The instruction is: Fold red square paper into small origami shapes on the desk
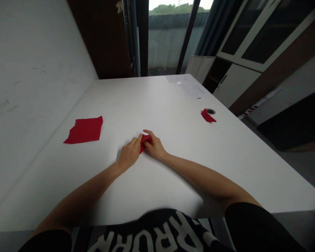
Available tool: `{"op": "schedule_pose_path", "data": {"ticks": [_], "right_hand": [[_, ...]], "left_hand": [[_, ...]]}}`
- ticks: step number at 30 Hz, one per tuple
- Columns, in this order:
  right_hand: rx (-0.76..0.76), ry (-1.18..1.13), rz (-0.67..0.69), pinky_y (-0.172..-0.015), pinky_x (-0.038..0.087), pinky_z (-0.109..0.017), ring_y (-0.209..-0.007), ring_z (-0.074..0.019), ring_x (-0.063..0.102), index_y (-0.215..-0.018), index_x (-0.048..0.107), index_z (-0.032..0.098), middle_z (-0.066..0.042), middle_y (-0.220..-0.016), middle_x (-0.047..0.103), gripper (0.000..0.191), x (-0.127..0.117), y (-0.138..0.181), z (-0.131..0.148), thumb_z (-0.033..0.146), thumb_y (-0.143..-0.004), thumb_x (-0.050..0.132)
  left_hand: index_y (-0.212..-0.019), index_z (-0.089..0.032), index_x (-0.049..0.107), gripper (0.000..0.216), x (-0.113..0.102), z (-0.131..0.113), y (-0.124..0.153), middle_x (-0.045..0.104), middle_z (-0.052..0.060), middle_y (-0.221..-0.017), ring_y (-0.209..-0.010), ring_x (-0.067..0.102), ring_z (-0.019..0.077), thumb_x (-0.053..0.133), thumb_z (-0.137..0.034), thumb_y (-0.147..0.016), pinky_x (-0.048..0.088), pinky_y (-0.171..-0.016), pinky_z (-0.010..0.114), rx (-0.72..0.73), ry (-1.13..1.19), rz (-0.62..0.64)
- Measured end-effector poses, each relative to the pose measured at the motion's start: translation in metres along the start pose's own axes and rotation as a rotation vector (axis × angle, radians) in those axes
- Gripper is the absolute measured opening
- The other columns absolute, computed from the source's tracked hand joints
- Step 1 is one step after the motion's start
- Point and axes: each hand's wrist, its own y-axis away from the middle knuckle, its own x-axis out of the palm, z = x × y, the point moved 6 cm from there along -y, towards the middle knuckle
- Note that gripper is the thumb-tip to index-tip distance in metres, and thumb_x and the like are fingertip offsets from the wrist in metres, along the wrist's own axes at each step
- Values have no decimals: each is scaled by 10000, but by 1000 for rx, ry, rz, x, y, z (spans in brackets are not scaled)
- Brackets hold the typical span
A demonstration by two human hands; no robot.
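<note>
A small folded piece of red paper [145, 141] lies on the white table [173, 168], pinched between both my hands. My left hand [129, 154] closes its fingers on the paper's left side. My right hand [154, 145] presses on its right side with fingers curled over it. Most of the paper is hidden under my fingers.
A flat sheet of red paper [85, 130] lies to the left near the wall. A small folded red paper piece [208, 116] rests beside a round cable hole [210, 111] at the right. White papers [189, 85] lie at the far end.
</note>
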Motion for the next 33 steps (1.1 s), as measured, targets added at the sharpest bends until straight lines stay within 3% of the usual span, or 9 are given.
{"op": "schedule_pose_path", "data": {"ticks": [6, 12, 17, 23, 28, 31, 33], "right_hand": [[-152, 95, -72, -877, 520, -327, -943, -180, 669, -1206, 657, 215, -43, -1115, 728, 457, -10, -4, 11, 105, -798, 483], [-297, 244, -4, -970, 508, -353, -1105, -207, 649, -1233, 631, 238, -62, -1195, 700, 556, -14, -3, 19, 29, -738, 489], [-310, 320, 28, -931, 522, -345, -1051, -207, 658, -1181, 637, 244, -57, -1131, 705, 484, -17, -4, 17, 48, -750, 537], [-260, 204, -43, -890, 530, -355, -984, -208, 696, -1229, 572, 240, -87, -1219, 676, 451, -25, -9, 19, 108, -798, 572], [-198, 267, -7, -813, 506, -315, -904, -214, 687, -1137, 624, 216, -56, -1026, 745, 351, -26, -10, 17, 173, -790, 652], [-208, 341, 22, -794, 486, -295, -856, -192, 667, -1018, 673, 216, -36, -956, 744, 245, -23, -10, 13, 126, -806, 589], [-231, 393, 32, -764, 471, -280, -820, -178, 647, -996, 681, 212, -33, -917, 728, 245, -20, -10, 12, 103, -825, 543]], "left_hand": [[-1575, -188, 282, 540, 2, -2, 1, 636, 134, -1260, -1031, 663, 216, 318, -260, -1041, 556, -882, 341, 30, 221, -42], [-1615, -244, 190, 665, 5, 3, 2, 672, 95, -1253, -925, 686, 190, 442, -332, -1005, 526, -947, 368, -25, 550, -25], [-1608, -245, 210, 651, 6, 4, 2, 674, 88, -1242, -952, 683, 196, 437, -336, -1005, 516, -951, 380, -31, 559, 2], [-1587, -241, 268, 594, 4, 0, 2, 637, 101, -1300, -960, 674, 192, 408, -367, -1024, 511, -955, 370, -11, 578, 9], [-1567, -264, 329, 553, -1, -3, 2, 576, 102, -1381, -943, 660, 169, 408, -359, -1028, 505, -971, 359, 7, 610, 16], [-1520, -273, 426, 508, 2, 4, 0, 591, 96, -1328, -964, 652, 170, 427, -383, -1024, 529, -932, 342, -68, 741, -24], [-1492, -252, 463, 512, 9, 16, -2, 616, 98, -1266, -940, 662, 171, 462, -426, -1010, 559, -862, 328, -192, 923, -78]]}}
